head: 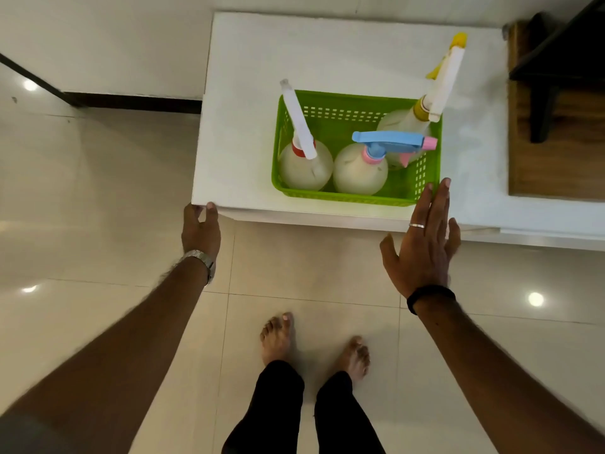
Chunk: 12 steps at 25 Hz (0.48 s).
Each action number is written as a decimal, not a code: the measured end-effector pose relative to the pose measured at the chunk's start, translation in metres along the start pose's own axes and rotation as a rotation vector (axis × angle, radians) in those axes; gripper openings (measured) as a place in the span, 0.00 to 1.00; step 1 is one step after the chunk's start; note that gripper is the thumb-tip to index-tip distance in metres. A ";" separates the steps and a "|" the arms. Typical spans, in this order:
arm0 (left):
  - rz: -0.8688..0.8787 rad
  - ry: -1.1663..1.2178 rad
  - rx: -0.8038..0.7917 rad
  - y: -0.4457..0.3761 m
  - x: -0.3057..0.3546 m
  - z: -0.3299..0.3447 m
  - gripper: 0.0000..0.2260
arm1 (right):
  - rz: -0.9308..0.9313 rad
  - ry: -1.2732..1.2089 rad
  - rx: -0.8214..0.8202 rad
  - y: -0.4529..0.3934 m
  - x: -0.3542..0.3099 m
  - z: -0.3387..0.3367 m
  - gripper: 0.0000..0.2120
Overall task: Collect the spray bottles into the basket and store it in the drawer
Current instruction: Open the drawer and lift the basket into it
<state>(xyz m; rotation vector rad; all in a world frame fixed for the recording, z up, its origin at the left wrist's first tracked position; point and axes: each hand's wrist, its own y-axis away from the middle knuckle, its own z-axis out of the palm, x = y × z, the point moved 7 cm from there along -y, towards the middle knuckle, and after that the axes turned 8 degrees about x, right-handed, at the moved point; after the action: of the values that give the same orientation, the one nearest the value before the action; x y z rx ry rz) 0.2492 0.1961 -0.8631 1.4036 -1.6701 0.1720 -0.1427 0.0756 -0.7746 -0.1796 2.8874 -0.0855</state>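
Head view: green perforated plastic basket [425, 178] sits on white cabinet top [248, 60], toward its front edge, w/ three translucent round-bodied spray bottles standing upright inside. Left one: bottle w/ red collar and white trigger head [302, 165], nozzle pointing away. Centre front: bottle w/ blue trigger head and pink nozzle [360, 170], head pointing right. Back right corner: bottle w/ yellow collar and yellow-tipped white head [412, 121], head reaching up past the basket rim. No bottles outside the basket. Left hand [200, 229] at cabinet's front-left corner, fingers curled, fingertips touching the top edge; whether it truly grips the edge, cannot tell. Metal watch [201, 258] on that wrist. Right hand [424, 247] flat and spread, fingers apart, holding nothing; fingertips overlap basket's front-right corner, contact unclear. Silver ring [416, 225] on one finger, black band [430, 294] on wrist. Both arms extended fwd. Bare feet on glossy beige floor tiles [98, 191]. Dark wood furniture [556, 60] at upper right.
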 end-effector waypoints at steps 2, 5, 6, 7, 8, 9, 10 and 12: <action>-0.066 0.070 -0.026 0.005 -0.004 0.004 0.17 | 0.018 -0.003 -0.009 -0.002 -0.002 0.000 0.50; -0.132 0.130 -0.056 0.011 -0.011 0.000 0.20 | 0.037 -0.002 -0.016 -0.001 -0.003 -0.001 0.50; -0.139 0.131 -0.052 0.013 -0.013 -0.004 0.21 | 0.034 0.001 -0.018 -0.001 -0.002 -0.001 0.50; -0.141 0.116 -0.046 0.018 -0.014 -0.008 0.22 | 0.027 0.008 -0.020 -0.002 -0.002 -0.001 0.50; -0.135 0.085 -0.052 0.025 -0.015 -0.011 0.23 | 0.024 0.010 -0.017 -0.001 -0.001 -0.002 0.51; -0.082 0.008 -0.060 0.034 -0.017 -0.014 0.25 | 0.037 -0.003 -0.007 0.000 0.000 -0.002 0.51; 0.029 -0.132 -0.057 0.045 -0.018 -0.015 0.28 | 0.083 -0.027 0.005 0.003 0.003 -0.002 0.52; 0.354 -0.449 -0.080 0.086 -0.020 -0.007 0.37 | 0.250 -0.060 -0.007 0.021 0.014 0.001 0.52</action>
<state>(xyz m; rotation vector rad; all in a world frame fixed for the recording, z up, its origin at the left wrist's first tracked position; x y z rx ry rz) 0.1796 0.2437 -0.8367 1.1291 -2.2670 -0.0160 -0.1587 0.0943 -0.7804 0.1751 2.8236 -0.0235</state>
